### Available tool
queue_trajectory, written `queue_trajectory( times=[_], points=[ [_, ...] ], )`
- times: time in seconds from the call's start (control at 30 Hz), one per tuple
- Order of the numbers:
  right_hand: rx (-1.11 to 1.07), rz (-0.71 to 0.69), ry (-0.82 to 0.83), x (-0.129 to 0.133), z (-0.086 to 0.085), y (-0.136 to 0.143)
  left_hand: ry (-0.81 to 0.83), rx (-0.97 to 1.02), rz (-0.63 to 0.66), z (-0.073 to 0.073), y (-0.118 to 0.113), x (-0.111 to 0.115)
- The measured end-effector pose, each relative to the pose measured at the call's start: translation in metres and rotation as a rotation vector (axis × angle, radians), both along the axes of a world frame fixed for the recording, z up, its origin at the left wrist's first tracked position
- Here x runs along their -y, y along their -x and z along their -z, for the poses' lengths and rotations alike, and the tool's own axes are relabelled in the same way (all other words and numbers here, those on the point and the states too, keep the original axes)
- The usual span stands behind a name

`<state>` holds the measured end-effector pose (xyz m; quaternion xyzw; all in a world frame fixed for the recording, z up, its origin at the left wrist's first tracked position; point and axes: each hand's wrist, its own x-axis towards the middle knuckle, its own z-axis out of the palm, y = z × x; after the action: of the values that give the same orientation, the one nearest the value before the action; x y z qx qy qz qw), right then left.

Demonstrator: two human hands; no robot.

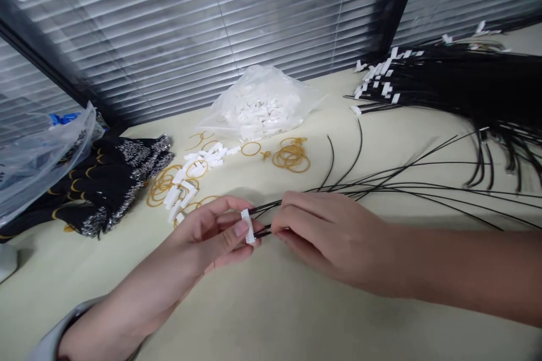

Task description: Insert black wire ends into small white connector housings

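Observation:
A white plastic connector housing (248, 227) is pinched between the thumb and fingers of my left hand (215, 235). Several thin black wires run from its right side. Just to the right, the fingers of my right hand (326, 231) are closed around black wires (266, 231) close to the housing. Beyond that hand the loose wires (406, 185) fan out over the table to the right. The exact fingertip contact of my right hand is partly hidden by its own fingers.
Loose white housings (215, 155) and yellow rubber bands (292, 155) lie behind my hands. A clear bag (265, 104) of white housings rests near the blinds. Black wire bundles with metal terminals (135, 152) lie left. Wires with white connectors (457, 79) are piled at right.

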<state>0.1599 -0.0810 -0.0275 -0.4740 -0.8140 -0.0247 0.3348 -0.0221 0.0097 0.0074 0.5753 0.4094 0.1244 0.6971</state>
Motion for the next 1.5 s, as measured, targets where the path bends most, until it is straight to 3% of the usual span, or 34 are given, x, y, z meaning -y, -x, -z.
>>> queue_trajectory(
  times=[0.13, 0.27, 0.7, 0.8, 1.03, 1.1, 1.2, 1.27, 1.33, 1.5],
  points=[
    [0.088, -0.012, -0.131, 0.001, 0.001, 0.001, -0.015, 0.003, 0.04, 0.0, -0.001, 0.004],
    [0.128, -0.03, -0.145, 0.002, 0.003, 0.001, -0.023, 0.015, 0.062, 0.0, -0.001, 0.004],
    [0.005, 0.007, -0.22, 0.006, -0.003, 0.005, 0.072, 0.134, 0.068, -0.004, -0.001, 0.008],
    [-0.051, 0.018, -0.166, 0.005, -0.003, 0.005, -0.18, 0.131, 0.091, -0.003, -0.001, 0.008],
    [-0.18, 0.058, -0.077, 0.0, -0.002, 0.001, -1.224, -0.048, 0.23, -0.004, 0.003, 0.001],
    [-0.133, 0.07, -0.131, 0.002, -0.003, 0.001, -1.357, -0.108, 0.252, -0.004, 0.004, 0.0],
    [-0.056, 0.061, -0.3, 0.008, -0.006, 0.004, -1.38, -0.161, 0.175, -0.002, 0.004, -0.001],
    [0.036, -0.081, -0.33, 0.011, -0.007, 0.008, -1.332, -0.175, 0.104, 0.001, 0.003, -0.002],
    [0.137, -0.181, -0.233, 0.011, -0.005, 0.012, -1.248, -0.17, 0.051, 0.003, 0.001, -0.005],
    [0.163, -0.051, 0.106, 0.001, -0.003, 0.012, -1.063, -0.092, -0.029, 0.005, -0.008, -0.008]
  ],
)
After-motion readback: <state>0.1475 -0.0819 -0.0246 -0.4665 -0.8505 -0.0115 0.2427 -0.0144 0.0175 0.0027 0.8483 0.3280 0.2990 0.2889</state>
